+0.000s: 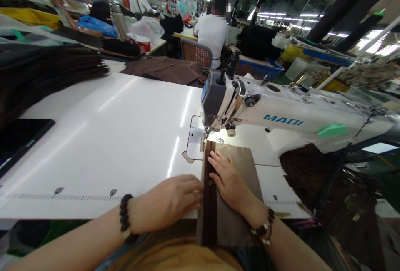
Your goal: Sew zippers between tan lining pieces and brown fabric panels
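A brown fabric piece with a dark zipper strip along its left side lies on the white table, its far end just before the needle area of the sewing machine. My right hand rests flat on the fabric, fingers spread, fingertips close to the strip. A small brass-coloured zipper pull shows beside its thumb. On the other side, my left hand has its fingers bent together at the fabric's left edge, and they seem to pinch it. Slight blur softens these fingertips. The fabric's near end hangs over the table edge.
Dark fabric pieces are stacked at the left, above a black flat device. Brown fabric lies along the table's far side. More dark brown pieces hang at the right. A person in white sits ahead.
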